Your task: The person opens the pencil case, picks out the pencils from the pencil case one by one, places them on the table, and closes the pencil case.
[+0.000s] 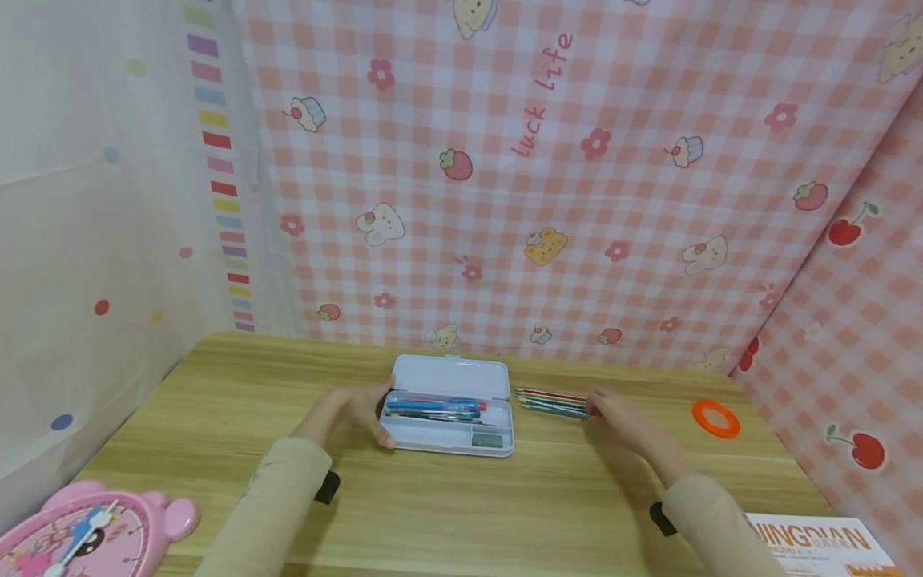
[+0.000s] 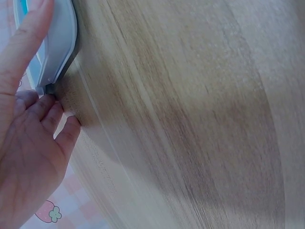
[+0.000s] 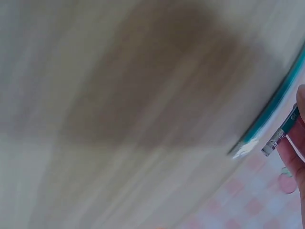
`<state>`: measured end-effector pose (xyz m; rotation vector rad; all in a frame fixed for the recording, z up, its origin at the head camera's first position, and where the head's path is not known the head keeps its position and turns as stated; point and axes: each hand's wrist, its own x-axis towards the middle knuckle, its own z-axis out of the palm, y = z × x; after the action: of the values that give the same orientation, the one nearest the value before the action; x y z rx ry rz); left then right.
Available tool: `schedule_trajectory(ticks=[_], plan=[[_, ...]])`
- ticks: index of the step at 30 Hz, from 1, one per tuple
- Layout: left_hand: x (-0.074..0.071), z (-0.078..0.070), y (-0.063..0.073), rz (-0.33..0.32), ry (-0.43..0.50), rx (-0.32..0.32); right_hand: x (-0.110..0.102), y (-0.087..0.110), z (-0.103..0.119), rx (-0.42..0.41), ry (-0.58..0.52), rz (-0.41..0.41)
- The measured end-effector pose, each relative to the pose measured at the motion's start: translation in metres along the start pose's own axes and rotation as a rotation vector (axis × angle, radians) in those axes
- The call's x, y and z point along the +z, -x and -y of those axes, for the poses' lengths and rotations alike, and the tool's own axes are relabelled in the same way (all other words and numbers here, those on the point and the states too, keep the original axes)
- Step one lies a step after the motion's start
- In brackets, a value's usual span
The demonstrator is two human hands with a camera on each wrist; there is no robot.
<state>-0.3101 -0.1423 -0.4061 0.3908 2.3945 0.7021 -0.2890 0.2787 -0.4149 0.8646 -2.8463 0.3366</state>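
Note:
A white pencil case (image 1: 425,437) lies with its lid raised at the back of the table. Blue pens (image 1: 433,405) and darker slim ones fill its rear section, and a small grey-green block (image 1: 487,440) sits in the front right compartment. My left hand (image 1: 360,407) grips the case's left end, thumb at the front corner and fingers at the hinge side. To the right of the case, several coloured pencils (image 1: 551,401) lie side by side. At their right ends my right hand (image 1: 611,410) pinches a green pencil (image 3: 287,120) near its metal eraser end.
An orange ring (image 1: 730,429) lies at the right of the table (image 1: 461,513). A pink clock (image 1: 180,519) is at the front left, and a white printed booklet (image 1: 829,541) at the front right. Checked cloth (image 1: 505,216) hangs behind the table's back edge.

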Motion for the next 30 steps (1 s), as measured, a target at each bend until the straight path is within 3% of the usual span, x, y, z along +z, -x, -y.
schedule_trajectory(ticks=[12,30], plan=[[-0.001,0.000,0.001,0.001,0.006,0.000,0.008,0.010,-0.013,-0.001,0.142,-0.029],[-0.002,0.000,0.000,0.005,-0.037,0.001,0.010,0.006,-0.011,0.067,0.191,-0.021]])
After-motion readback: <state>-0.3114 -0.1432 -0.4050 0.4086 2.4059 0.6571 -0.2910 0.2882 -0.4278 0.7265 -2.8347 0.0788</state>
